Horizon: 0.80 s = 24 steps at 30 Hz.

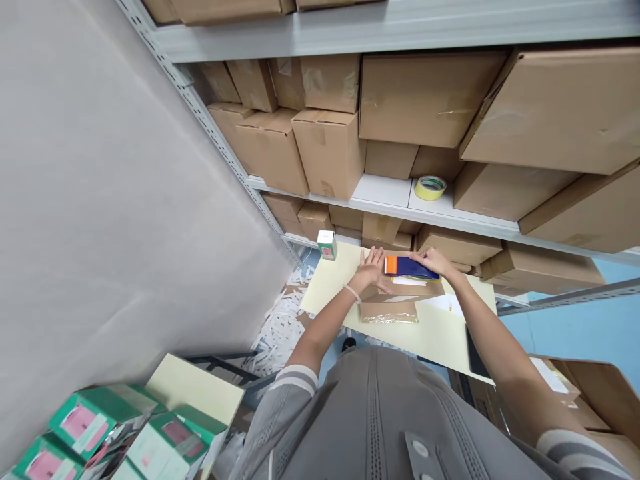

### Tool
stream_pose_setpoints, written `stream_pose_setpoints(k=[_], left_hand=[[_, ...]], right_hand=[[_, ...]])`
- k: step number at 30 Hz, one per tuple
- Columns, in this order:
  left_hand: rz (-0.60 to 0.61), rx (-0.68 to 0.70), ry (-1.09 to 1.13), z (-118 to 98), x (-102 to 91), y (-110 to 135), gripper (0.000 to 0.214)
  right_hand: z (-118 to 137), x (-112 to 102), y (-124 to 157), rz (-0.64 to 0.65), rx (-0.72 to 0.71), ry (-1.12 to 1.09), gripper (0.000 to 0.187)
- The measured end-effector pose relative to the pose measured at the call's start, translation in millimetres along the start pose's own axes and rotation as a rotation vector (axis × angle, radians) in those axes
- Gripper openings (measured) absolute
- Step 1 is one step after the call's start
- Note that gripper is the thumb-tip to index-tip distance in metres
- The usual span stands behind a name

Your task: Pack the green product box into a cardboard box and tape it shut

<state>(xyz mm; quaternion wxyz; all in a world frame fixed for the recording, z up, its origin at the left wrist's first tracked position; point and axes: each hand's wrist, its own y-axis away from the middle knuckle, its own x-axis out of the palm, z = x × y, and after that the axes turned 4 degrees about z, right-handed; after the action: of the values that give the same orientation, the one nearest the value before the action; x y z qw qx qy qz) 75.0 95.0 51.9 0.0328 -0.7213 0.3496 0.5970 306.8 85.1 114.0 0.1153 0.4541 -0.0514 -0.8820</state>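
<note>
A small cardboard box [433, 288] lies on the pale yellow tabletop, with a flap [387, 311] on its near side that has shiny clear tape along the edge. My left hand [371, 272], a band around its wrist, rests with fingers spread on the box's left part. A blue and orange tape dispenser [413, 267] is over the box, and my right hand [431, 260] grips its right end from above. Beneath the dispenser a yellow edge and a white paper [409, 281] partly show. How my right fingers wrap underneath is hidden.
A small green and white box [327, 245] stands at the table's far left corner. Shelves of cardboard boxes [325, 150] rise behind, with a yellow tape roll [430, 188] on one shelf. Paper strips [280, 328] litter the floor; green boxes [85, 420] are stacked lower left.
</note>
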Motion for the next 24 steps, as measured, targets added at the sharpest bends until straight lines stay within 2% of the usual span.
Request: stream_pose_setpoints(k=[4,6,8,9,11,13,15,17,20,22,24], left_hand=[[-0.010,-0.015,0.020,-8.7,2.9,-13.0,0.139],[-0.016,-0.020,0.069,-8.4,10.2,-10.4,0.125],[-0.036,-0.025,0.135,-1.7,22.5,2.0,0.108],[-0.077,-0.024,0.178,3.5,29.5,10.4,0.096],[-0.066,-0.055,0.202,14.1,41.4,26.5,0.085],[-0.090,-0.129,0.242,20.3,45.4,35.4,0.086],[-0.109,-0.177,0.247,18.5,39.3,35.3,0.098],[-0.094,-0.169,0.221,9.8,26.8,30.2,0.113],[-0.001,-0.064,0.164,-6.9,10.6,26.7,0.124],[0.043,-0.019,0.163,-14.9,7.6,31.1,0.109],[0.031,-0.033,0.201,-19.2,11.0,38.4,0.079]], right_hand=[[11.6,-17.8,-7.7,0.075,-0.005,0.174,0.076],[11.2,-28.3,-8.7,0.102,0.004,0.277,0.074],[-0.3,-38.4,-5.1,0.121,0.016,0.360,0.072],[-10.3,-42.6,-1.5,0.119,0.030,0.385,0.071],[-35.9,-47.2,8.0,0.092,0.073,0.385,0.070],[-60.9,-45.2,17.6,0.080,0.120,0.318,0.069],[-77.0,-36.9,24.4,0.117,0.161,0.226,0.070],[-80.7,-25.8,26.9,0.132,0.182,0.123,0.070],[-67.3,-9.7,23.9,0.059,0.234,-0.083,0.065],[-51.7,1.6,20.1,-0.012,0.286,-0.258,0.058],[-35.2,15.3,16.0,-0.051,0.330,-0.404,0.052]])
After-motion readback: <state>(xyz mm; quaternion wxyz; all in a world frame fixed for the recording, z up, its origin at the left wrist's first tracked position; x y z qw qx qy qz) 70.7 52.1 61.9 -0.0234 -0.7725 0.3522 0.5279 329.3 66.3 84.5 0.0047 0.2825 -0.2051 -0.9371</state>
